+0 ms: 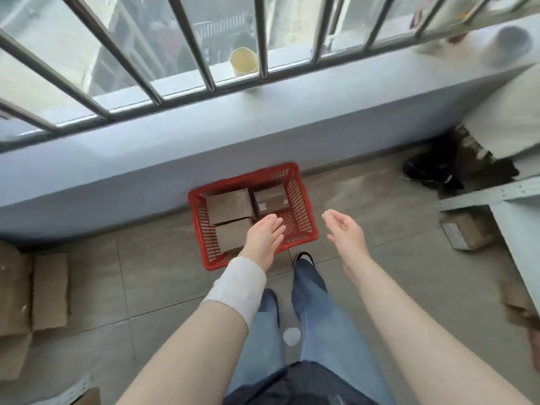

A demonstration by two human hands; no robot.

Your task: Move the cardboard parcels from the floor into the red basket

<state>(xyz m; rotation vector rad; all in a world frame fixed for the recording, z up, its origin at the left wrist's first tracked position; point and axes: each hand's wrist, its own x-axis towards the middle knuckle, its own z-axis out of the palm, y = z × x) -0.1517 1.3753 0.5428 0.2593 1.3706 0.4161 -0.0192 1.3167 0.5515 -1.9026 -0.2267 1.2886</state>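
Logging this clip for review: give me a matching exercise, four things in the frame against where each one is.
Things:
1. red basket
2. yellow cup
3. labelled parcel
4. left hand

Places:
A. on the window ledge behind the bars
B. on the floor under the grey shelf at the right
C. open, above the basket's near edge
D. on the floor against the low wall, holding three parcels

Pairs: 1-D, 2-A, 3-B, 4-C
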